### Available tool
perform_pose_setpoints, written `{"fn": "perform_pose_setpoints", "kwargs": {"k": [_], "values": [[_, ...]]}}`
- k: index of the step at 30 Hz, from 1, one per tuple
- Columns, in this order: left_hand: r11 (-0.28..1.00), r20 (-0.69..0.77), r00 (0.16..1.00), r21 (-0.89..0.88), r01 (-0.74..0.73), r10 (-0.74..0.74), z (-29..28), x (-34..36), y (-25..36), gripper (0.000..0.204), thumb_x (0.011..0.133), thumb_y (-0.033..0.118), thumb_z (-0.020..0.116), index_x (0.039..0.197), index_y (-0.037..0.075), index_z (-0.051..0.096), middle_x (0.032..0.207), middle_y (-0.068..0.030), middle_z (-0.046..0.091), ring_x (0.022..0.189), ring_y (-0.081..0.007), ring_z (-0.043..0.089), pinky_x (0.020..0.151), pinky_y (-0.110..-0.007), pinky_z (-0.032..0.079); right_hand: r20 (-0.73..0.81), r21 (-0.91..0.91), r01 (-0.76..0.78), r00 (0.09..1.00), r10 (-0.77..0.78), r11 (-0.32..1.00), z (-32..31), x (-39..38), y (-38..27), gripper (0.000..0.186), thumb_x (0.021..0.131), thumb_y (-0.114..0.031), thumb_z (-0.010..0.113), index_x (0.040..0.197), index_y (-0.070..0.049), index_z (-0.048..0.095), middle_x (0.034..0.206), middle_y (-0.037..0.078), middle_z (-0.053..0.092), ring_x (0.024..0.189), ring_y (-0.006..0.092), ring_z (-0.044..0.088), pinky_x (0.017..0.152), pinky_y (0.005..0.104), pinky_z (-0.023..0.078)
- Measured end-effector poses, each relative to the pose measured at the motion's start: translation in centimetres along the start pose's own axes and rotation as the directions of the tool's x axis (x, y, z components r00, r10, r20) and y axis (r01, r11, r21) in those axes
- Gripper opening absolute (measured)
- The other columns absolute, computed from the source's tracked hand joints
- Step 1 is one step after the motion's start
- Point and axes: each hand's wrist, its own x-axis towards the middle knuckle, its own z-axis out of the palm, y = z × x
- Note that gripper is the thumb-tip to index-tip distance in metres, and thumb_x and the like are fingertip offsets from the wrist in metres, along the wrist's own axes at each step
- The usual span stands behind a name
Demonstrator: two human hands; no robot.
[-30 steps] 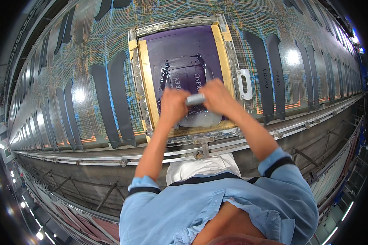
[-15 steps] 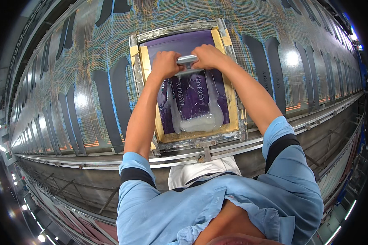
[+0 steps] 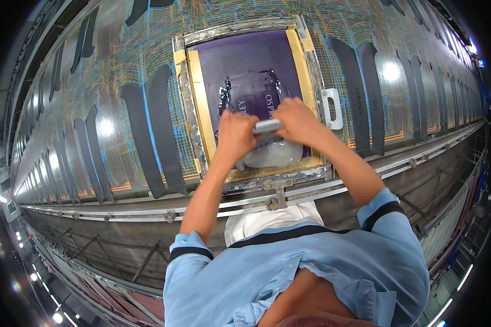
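Left hand (image 3: pixel 238 135), right hand (image 3: pixel 300 121) clamp fingers around bar (image 3: pixel 267 127), one per end, likely for even pressure across purple screen (image 3: pixel 245 57)

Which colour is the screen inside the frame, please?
Purple; the screen shows best in the head view.
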Motion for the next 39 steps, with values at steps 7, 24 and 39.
{"fn": "perform_pose_setpoints", "kwargs": {"k": [7,24,39], "values": [[0.999,-0.009,1.000,0.031,0.008,-0.008,-3.0,11.3,-6.3,0.030,0.071,0.029,0.087,0.091,0.010,0.077,0.077,-0.0160,0.072,0.074,-0.0365,0.070,0.074,-0.045,0.053,0.132,-0.046,-0.129,0.982,0.134,0.991,-4.7,11.2,5.7,0.025,0.075,-0.026,0.082,0.086,-0.008,0.069,0.088,0.015,0.071,0.094,0.0370,0.065,0.087,0.0484,0.047],[0.993,-0.017,0.999,-0.109,0.034,-0.036,1.7,-4.4,2.1,0.028,0.065,0.020,0.089,0.087,0.012,0.073,0.079,-0.0054,0.070,0.077,-0.0261,0.066,0.075,-0.042,0.040,0.051,0.023,-0.007,0.999,0.006,1.000,1.9,-3.4,-1.9,0.028,0.070,-0.017,0.084,0.090,-0.009,0.065,0.088,0.007,0.065,0.094,0.0277,0.061,0.087,0.0420,0.043],[0.995,-0.001,0.999,-0.087,0.045,-0.045,-2.5,12.4,-6.8,0.030,0.073,0.031,0.088,0.090,0.009,0.076,0.075,-0.0169,0.071,0.072,-0.0384,0.069,0.069,-0.045,0.053,0.164,0.105,-0.244,0.960,0.225,0.964,-4.4,12.1,6.5,0.031,0.074,-0.024,0.084,0.091,-0.002,0.070,0.080,0.019,0.072,0.081,0.0373,0.071,0.072,0.0474,0.053]]}}
